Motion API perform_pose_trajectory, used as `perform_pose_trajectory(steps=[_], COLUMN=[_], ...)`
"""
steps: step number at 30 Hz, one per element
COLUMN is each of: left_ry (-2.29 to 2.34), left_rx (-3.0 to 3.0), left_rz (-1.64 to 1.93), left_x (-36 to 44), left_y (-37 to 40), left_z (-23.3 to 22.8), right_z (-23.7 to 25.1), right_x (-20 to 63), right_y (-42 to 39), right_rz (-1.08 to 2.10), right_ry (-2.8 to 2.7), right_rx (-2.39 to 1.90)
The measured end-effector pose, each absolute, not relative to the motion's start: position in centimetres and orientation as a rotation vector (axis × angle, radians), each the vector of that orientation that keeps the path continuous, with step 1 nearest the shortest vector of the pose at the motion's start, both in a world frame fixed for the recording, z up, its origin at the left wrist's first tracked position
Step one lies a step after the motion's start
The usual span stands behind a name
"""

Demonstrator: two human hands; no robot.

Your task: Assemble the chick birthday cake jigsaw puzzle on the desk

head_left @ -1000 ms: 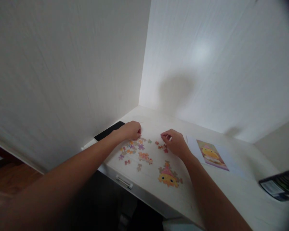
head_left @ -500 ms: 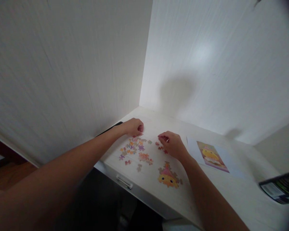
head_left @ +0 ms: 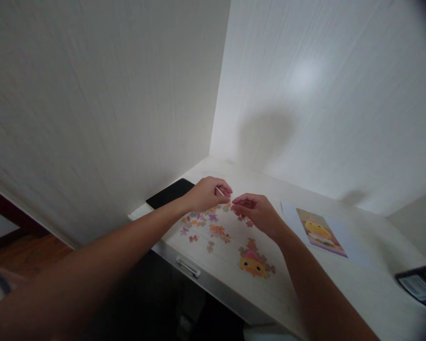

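Since the earlier frames both hands had lifted off the counter and drawn together, and the view had shifted slightly, bringing more of the black tablet into sight.

At the far left, the black tablet (head_left: 169, 192) lay flat against the wall on the white counter (head_left: 341, 279). Next to it, the left hand (head_left: 208, 194) was raised above the loose puzzle pieces (head_left: 206, 225), its fingers curled and pinched on what appeared to be a small pale piece; the piece itself was too small to identify with certainty. Just right of it, nearly fingertip to fingertip, the right hand (head_left: 255, 212) was likewise curled with thumb and fingers close together; whether that grip held a piece could not be told.

Below and between the hands, the loose puzzle pieces lay scattered in a patch near the counter's front edge, above a metal drawer handle (head_left: 187, 267). To their right sat the assembled section (head_left: 253, 263), a yellow figure with a pink hat, small against the whole design. Further right lay the reference picture (head_left: 321, 232) showing the same figure. A dark packet (head_left: 419, 285) sat at the far right edge.

Assessment: only the central figure was joined; most pieces remained loose, so the bulk of the assembly was outstanding.
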State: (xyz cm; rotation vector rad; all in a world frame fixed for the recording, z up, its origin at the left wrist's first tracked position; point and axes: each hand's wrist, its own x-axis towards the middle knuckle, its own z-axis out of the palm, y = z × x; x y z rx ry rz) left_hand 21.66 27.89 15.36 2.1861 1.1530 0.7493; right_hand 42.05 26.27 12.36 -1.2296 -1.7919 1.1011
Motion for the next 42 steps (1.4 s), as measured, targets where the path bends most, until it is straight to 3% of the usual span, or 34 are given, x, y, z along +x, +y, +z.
perform_pose_trajectory(steps=[5,10,28,42], left_ry=[1.274,1.269,1.227,1.217], left_rx=[2.458,2.675,2.701,2.707], left_rz=[0.889,0.763,0.736,0.735], left_x=[21.7,22.2,21.9,21.9], left_y=[18.7,13.0,13.8,13.8], left_z=[12.9,9.2,7.6,7.6], right_z=[12.1,11.7,11.7,12.2], right_x=[42.6,42.6,42.2,41.1], right_y=[26.3,26.2,25.6,24.8], right_rz=[1.146,1.022,1.145,0.827], right_ry=[-2.021,-2.224,-2.366,-2.469], right_rx=[-1.217,-1.198,-1.137,-1.273])
